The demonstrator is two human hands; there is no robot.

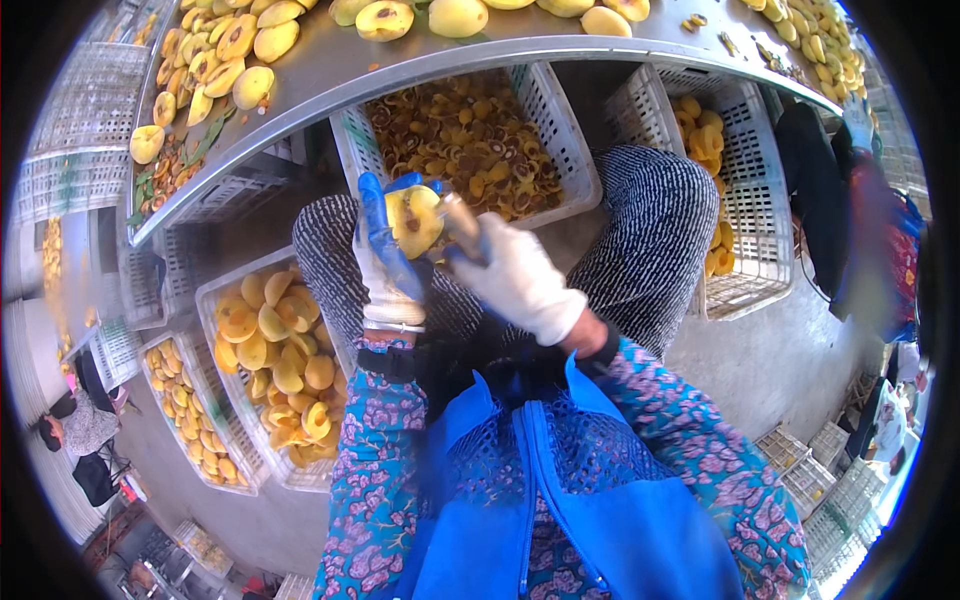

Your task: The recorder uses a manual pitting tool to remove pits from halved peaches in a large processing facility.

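Note:
My left hand [390, 251], in a white glove with blue-coated fingers, holds a yellow peach half [412, 222] with its cut face up. A reddish-brown hollow shows at the middle of the flesh. My right hand [517, 277], gloved in white, grips a short wooden-handled tool [463, 223]. The tool's end is at the right rim of the peach half; it is blurred, so its shape cannot be told. Both hands are above my lap, near a white plastic crate [574, 169] full of pits and brown-and-yellow fruit scraps.
A metal table [330, 82] with peach halves [237, 37] curves across the front. At my left stand crates of peach halves [289, 345] and smaller fruit pieces [184, 409]. Another crate [750, 225] holds fruit at my right. A co-worker's gloved hand [857, 120] is at the table's right end.

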